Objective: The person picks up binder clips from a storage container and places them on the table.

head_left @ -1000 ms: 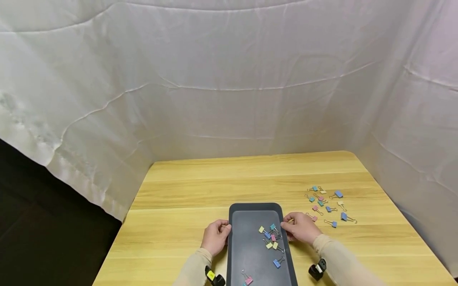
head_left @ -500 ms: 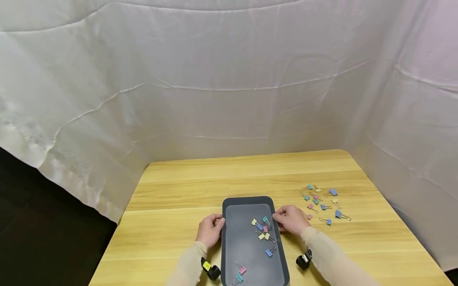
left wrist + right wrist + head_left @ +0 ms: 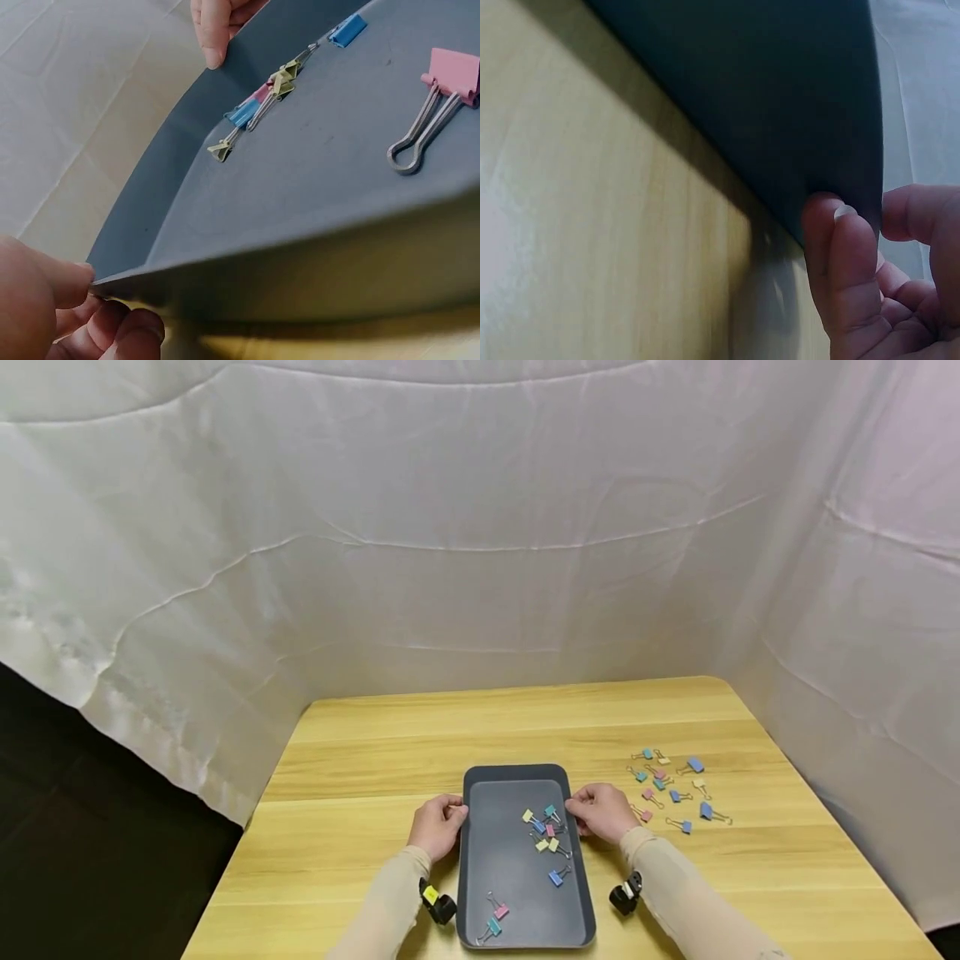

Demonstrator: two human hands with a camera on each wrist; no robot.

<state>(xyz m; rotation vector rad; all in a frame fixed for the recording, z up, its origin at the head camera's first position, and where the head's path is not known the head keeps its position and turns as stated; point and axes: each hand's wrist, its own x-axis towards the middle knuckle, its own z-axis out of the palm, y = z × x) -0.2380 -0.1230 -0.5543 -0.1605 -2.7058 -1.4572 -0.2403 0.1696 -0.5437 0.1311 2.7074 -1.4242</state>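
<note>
A dark grey rectangular tray (image 3: 491, 847) lies between both hands. The left hand (image 3: 437, 827) pinches its left rim, thumb on top and fingers curled below, as the left wrist view shows. On the opposite rim the right hand (image 3: 602, 812) does likewise; the right wrist view has fingertips (image 3: 853, 251) against the tray's outer wall. Several binder clips sit inside: a cluster of yellow, blue, teal and pink ones near the right wall, with a blue clip (image 3: 556, 877) just below. A pink clip (image 3: 500, 911) and a teal clip (image 3: 492, 927) lie near the front left corner.
To the right of the tray, several more coloured binder clips are scattered on the wooden table (image 3: 360, 860), among them a blue clip (image 3: 707, 811) and a pink clip (image 3: 648, 794). White cloth (image 3: 465, 593) hangs behind and beside the table.
Both hands have shifted the tray a little away from the person, and its front edge now shows fully. The clips inside travel with it. The head view has turned slightly.
</note>
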